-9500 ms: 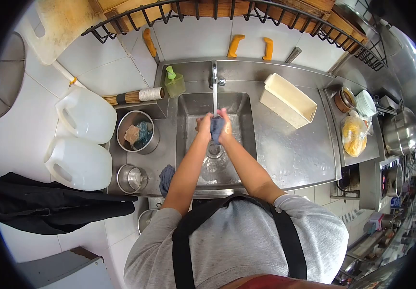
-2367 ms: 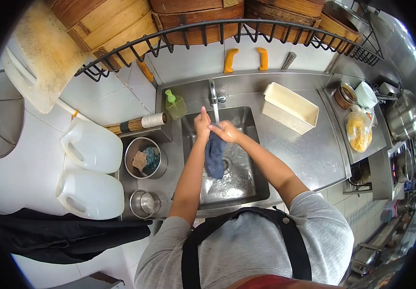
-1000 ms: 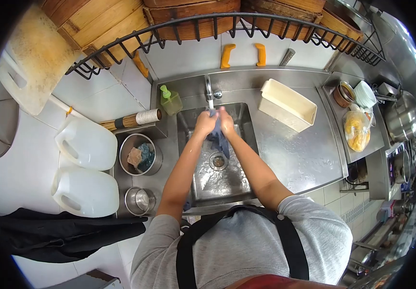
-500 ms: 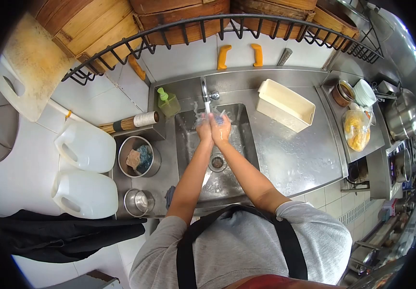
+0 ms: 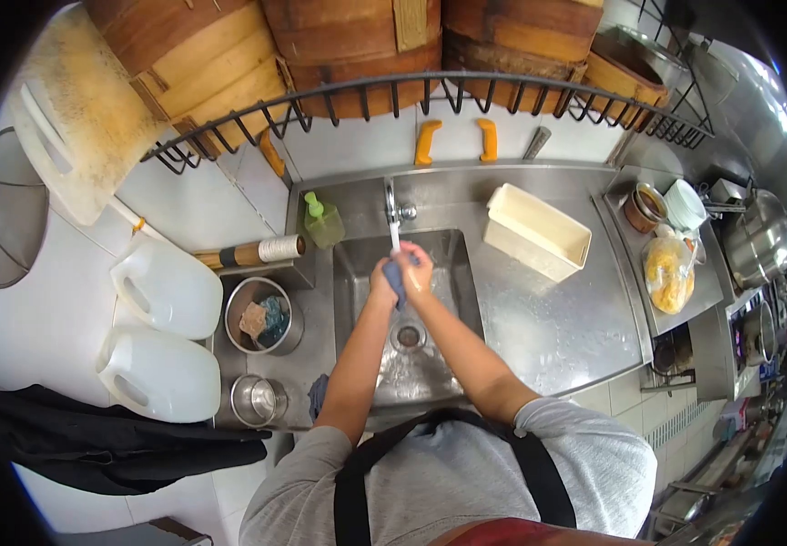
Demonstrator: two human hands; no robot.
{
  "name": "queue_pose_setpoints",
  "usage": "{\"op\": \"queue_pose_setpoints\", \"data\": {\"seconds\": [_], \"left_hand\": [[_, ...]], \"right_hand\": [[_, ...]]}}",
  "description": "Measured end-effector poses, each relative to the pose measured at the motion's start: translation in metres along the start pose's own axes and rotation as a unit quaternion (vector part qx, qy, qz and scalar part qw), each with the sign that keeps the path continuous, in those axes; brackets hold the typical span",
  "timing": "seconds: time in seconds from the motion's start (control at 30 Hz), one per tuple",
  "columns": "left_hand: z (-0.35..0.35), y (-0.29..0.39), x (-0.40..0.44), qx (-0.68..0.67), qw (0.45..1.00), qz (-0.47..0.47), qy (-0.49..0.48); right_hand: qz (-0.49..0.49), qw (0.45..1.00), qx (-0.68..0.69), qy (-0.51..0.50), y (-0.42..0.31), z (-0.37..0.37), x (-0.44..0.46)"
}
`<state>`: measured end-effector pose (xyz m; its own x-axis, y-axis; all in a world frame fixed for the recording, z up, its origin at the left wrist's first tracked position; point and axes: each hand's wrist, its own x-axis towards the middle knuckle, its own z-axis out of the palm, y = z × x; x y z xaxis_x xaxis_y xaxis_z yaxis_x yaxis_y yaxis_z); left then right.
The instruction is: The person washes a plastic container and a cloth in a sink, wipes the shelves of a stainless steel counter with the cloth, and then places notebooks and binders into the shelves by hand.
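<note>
Water runs from the tap (image 5: 390, 202) onto a bunched blue-grey cloth (image 5: 395, 281) over the steel sink (image 5: 366, 359). My left hand (image 5: 382, 284) is wrapped round the left side of the cloth. Pressed against its other side is my right hand (image 5: 416, 271), with the fingers closed on it. Part of the cloth is hidden by my hands. Below them the drain shows. A second dark cloth (image 5: 318, 395) lies at the counter's front edge, beside my left forearm.
A cream bin (image 5: 539, 233) stands right of the sink. To the left are a soap bottle (image 5: 323, 224), a steel pot (image 5: 265, 316), a small steel cup (image 5: 257, 400) and two plastic jugs (image 5: 170, 288). A wire rack (image 5: 366, 91) with wooden steamers hangs above.
The cloth now shows between my hands, where splashing water and my palms mostly covered it half a second ago. The view has tilted upward, showing more of the steamers.
</note>
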<state>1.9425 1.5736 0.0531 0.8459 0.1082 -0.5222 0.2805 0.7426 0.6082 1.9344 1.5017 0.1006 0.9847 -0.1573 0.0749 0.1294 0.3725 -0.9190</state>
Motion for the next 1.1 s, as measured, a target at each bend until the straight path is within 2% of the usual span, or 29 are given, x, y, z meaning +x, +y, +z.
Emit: {"op": "queue_pose_setpoints", "data": {"seconds": [0.03,0.07,0.1,0.17,0.23,0.27,0.3,0.33,0.37,0.47,0.5,0.53,0.57,0.6,0.67,0.73,0.77,0.8,0.83,0.87,0.9,0.93,0.97,1.0,1.03,1.07,1.1], "left_hand": [[-0.018,-0.014,0.023,-0.049,0.993,0.035,-0.097],[-0.026,-0.018,0.032,-0.094,0.974,0.069,-0.195],[-0.023,-0.012,0.029,-0.089,0.971,0.079,-0.209],[0.002,0.0,0.004,-0.151,0.973,0.063,-0.161],[0.03,0.002,-0.024,-0.216,0.969,0.034,-0.116],[0.036,0.001,-0.028,-0.246,0.965,0.017,-0.09],[0.039,0.002,-0.028,-0.242,0.965,0.02,-0.104],[0.036,0.0,-0.024,-0.142,0.989,0.038,-0.005],[0.033,-0.002,-0.02,-0.04,0.993,0.054,0.1],[0.027,-0.009,0.008,-0.019,0.987,0.094,0.126],[0.016,-0.012,0.022,-0.015,0.993,0.099,0.067],[0.011,-0.016,0.019,-0.014,0.993,0.092,0.076],[0.01,-0.016,0.014,-0.018,0.993,0.095,0.071],[0.016,-0.015,0.011,-0.024,0.993,0.099,0.063],[0.023,-0.01,0.001,-0.035,0.992,0.108,0.051],[0.035,-0.003,-0.013,-0.044,0.992,0.108,0.051],[0.042,0.003,-0.024,0.045,0.989,0.129,0.064],[0.047,0.005,-0.031,0.132,0.977,0.149,0.074],[0.048,0.007,-0.032,0.116,0.983,0.146,-0.005],[0.048,0.008,-0.033,0.112,0.983,0.144,-0.003],[0.046,0.01,-0.034,0.126,0.975,0.165,-0.077],[0.043,0.011,-0.038,0.141,0.961,0.183,-0.151],[0.051,0.012,-0.045,0.154,0.969,0.193,-0.022],[0.046,0.015,-0.039,0.154,0.969,0.19,-0.018],[0.035,0.018,-0.026,0.097,0.991,0.09,0.023],[0.032,0.02,-0.022,0.038,0.997,-0.011,0.064],[0.033,0.014,-0.02,0.045,0.996,0.027,0.078]], "right_hand": [[-0.067,0.996,-0.042,-0.028,-0.019,0.013,-0.009],[-0.085,0.984,-0.154,-0.041,-0.031,0.02,-0.016],[-0.195,0.948,-0.236,-0.081,-0.042,0.022,-0.02],[-0.23,0.89,-0.386,-0.082,-0.037,0.021,-0.017],[-0.174,0.902,-0.39,-0.06,-0.028,0.015,0.001],[-0.19,0.901,-0.388,-0.052,-0.015,0.007,0.012],[-0.119,0.914,-0.388,0.014,0.002,-0.002,0.026],[-0.043,0.92,-0.383,0.078,0.012,-0.008,0.039],[-0.046,0.92,-0.382,0.082,0.014,-0.011,0.046],[0.016,0.94,-0.321,0.116,0.022,-0.014,0.03],[-0.058,0.949,-0.304,0.068,0.01,-0.005,0.016],[-0.129,0.95,-0.283,0.02,-0.001,0.001,0.003],[-0.128,0.956,-0.262,-0.026,-0.011,0.001,-0.003],[-0.121,0.956,-0.265,-0.027,-0.023,0.002,0.0],[-0.1,0.9,-0.415,-0.09,-0.038,0.004,0.006],[-0.009,0.947,-0.318,-0.053,-0.047,-0.004,0.016],[-0.001,0.946,-0.321,-0.055,-0.03,-0.012,0.02],[0.082,0.949,-0.301,0.045,0.003,-0.024,0.033],[0.16,0.936,-0.278,0.143,0.019,-0.033,0.043],[0.16,0.935,-0.282,0.141,0.004,-0.037,0.041],[0.309,0.95,0.035,0.005,-0.011,-0.041,0.037],[0.416,0.83,0.348,-0.129,-0.019,-0.042,0.034],[0.417,0.862,0.287,-0.009,-0.012,-0.037,0.038],[0.421,0.861,0.286,-0.007,-0.009,-0.029,0.033],[0.257,0.956,0.145,-0.013,-0.004,-0.016,0.026],[0.078,0.997,-0.004,-0.02,0.006,-0.006,0.022],[-0.025,0.976,-0.218,0.008,0.015,0.002,0.021]]}}
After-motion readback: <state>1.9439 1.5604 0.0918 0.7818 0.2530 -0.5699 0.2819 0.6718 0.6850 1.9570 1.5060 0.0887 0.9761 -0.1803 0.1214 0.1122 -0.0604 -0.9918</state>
